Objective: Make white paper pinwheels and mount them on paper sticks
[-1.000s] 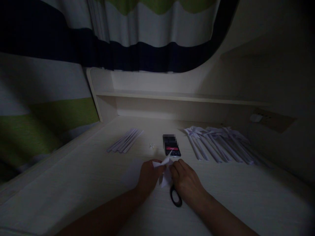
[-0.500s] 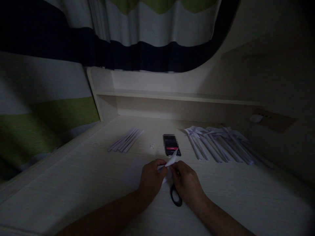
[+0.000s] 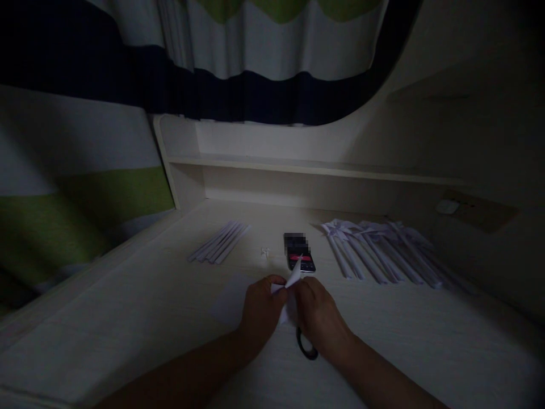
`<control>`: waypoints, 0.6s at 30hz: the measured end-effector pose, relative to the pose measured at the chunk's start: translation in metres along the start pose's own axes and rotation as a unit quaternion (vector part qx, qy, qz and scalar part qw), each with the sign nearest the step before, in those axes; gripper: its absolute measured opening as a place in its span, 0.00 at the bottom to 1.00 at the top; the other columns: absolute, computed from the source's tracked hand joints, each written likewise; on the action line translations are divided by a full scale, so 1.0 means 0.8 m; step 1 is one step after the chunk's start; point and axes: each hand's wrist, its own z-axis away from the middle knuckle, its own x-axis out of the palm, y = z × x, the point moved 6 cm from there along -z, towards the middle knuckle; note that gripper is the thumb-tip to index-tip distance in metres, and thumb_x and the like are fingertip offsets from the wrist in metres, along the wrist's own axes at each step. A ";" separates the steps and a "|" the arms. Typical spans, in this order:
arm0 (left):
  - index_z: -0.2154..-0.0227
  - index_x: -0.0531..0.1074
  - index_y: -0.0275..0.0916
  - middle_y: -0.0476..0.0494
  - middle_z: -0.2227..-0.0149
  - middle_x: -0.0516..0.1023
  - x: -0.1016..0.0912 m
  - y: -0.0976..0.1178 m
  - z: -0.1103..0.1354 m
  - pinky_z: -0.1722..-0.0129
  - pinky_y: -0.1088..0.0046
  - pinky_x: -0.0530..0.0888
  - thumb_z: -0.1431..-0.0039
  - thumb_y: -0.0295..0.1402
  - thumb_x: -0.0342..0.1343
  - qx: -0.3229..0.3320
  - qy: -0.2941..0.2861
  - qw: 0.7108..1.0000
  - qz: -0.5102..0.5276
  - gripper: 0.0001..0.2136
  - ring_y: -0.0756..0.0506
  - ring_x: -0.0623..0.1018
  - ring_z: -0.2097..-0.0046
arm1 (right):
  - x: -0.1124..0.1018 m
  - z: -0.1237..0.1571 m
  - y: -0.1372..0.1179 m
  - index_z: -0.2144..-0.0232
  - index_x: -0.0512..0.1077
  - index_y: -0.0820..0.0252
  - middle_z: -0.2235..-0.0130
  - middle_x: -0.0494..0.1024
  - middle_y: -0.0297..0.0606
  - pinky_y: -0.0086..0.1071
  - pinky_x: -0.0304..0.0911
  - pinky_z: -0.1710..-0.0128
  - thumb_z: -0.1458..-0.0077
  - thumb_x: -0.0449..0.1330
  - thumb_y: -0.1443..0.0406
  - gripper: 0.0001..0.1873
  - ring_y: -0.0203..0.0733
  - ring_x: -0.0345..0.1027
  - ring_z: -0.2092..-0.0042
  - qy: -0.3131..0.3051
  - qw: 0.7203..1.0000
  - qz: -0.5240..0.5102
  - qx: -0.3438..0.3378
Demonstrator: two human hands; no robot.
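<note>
Head view, dim light: left hand [image 3: 260,307] & right hand [image 3: 320,317] pressed close together, both pinching a small white paper piece [image 3: 293,279] w/ fingertips, its point sticking up between them, just above the tabletop [image 3: 128,318]. Scissors [image 3: 305,345] lie under the right hand, only the black handle loop showing. Phone [image 3: 298,253] just beyond the hands; flat paper strips [image 3: 219,243] further off to the left, finished folded pieces [image 3: 378,250] to the right. Loose sheet [image 3: 232,298] beside the left hand. Judgement: fold goes best w/ edges lined up first, then crease pressed firm w/ thumb pads; light is poor, so go by feel.
</note>
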 end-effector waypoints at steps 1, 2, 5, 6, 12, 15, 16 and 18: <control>0.71 0.73 0.37 0.48 0.76 0.75 0.001 0.002 0.001 0.72 0.77 0.66 0.56 0.30 0.48 0.004 -0.004 1.000 -0.006 0.10 0.49 0.72 0.73 | 0.000 0.000 0.008 0.75 0.66 0.64 0.76 0.69 0.42 0.33 0.62 0.74 0.51 0.45 0.75 0.11 0.41 0.62 0.73 0.006 0.998 -0.039 0.056; 0.71 0.73 0.38 0.48 0.75 0.76 0.002 0.004 0.003 0.72 0.77 0.66 0.55 0.30 0.48 0.008 -0.009 1.000 -0.010 0.10 0.49 0.72 0.73 | 0.001 0.002 0.018 0.76 0.66 0.63 0.77 0.69 0.40 0.31 0.61 0.76 0.51 0.46 0.73 0.09 0.40 0.63 0.75 0.004 0.990 -0.079 0.116; 0.72 0.73 0.39 0.49 0.73 0.76 0.006 0.012 0.006 0.71 0.77 0.66 0.55 0.30 0.48 0.025 -0.022 0.999 -0.004 0.09 0.49 0.73 0.71 | 0.012 0.013 0.041 0.77 0.66 0.62 0.78 0.71 0.36 0.28 0.60 0.77 0.52 0.49 0.70 0.07 0.37 0.65 0.76 -0.025 0.938 -0.204 0.279; 0.73 0.73 0.39 0.49 0.72 0.76 0.006 0.014 0.007 0.70 0.77 0.66 0.55 0.30 0.48 0.029 -0.024 0.999 -0.001 0.09 0.49 0.73 0.71 | 0.016 0.017 0.046 0.77 0.67 0.62 0.78 0.71 0.36 0.27 0.59 0.78 0.52 0.50 0.69 0.07 0.37 0.65 0.77 -0.034 0.917 -0.241 0.317; 0.72 0.73 0.39 0.49 0.71 0.76 0.005 0.019 0.008 0.68 0.77 0.66 0.54 0.29 0.48 0.040 -0.027 0.999 0.001 0.09 0.49 0.74 0.69 | 0.015 0.019 0.045 0.79 0.67 0.62 0.80 0.71 0.36 0.26 0.56 0.81 0.53 0.51 0.66 0.08 0.37 0.64 0.78 -0.034 0.888 -0.280 0.362; 0.72 0.73 0.38 0.48 0.72 0.76 0.005 0.017 0.008 0.69 0.76 0.67 0.55 0.29 0.48 0.036 -0.032 0.999 0.011 0.09 0.49 0.73 0.70 | 0.006 0.013 0.037 0.78 0.67 0.63 0.79 0.71 0.37 0.28 0.58 0.79 0.52 0.50 0.67 0.08 0.38 0.65 0.77 -0.022 0.922 -0.215 0.323; 0.72 0.73 0.38 0.48 0.72 0.76 0.006 0.015 0.007 0.70 0.77 0.67 0.55 0.29 0.48 0.029 -0.032 0.999 0.019 0.09 0.49 0.73 0.71 | 0.003 0.012 0.034 0.78 0.66 0.63 0.78 0.71 0.38 0.28 0.59 0.78 0.52 0.50 0.67 0.08 0.39 0.66 0.77 -0.014 0.931 -0.196 0.306; 0.72 0.73 0.37 0.48 0.74 0.76 0.005 0.010 0.005 0.72 0.77 0.67 0.55 0.30 0.49 0.004 -0.020 0.999 0.038 0.09 0.49 0.73 0.73 | -0.001 0.009 0.030 0.77 0.67 0.63 0.76 0.72 0.39 0.29 0.61 0.76 0.50 0.49 0.68 0.08 0.39 0.67 0.75 0.004 0.947 -0.176 0.268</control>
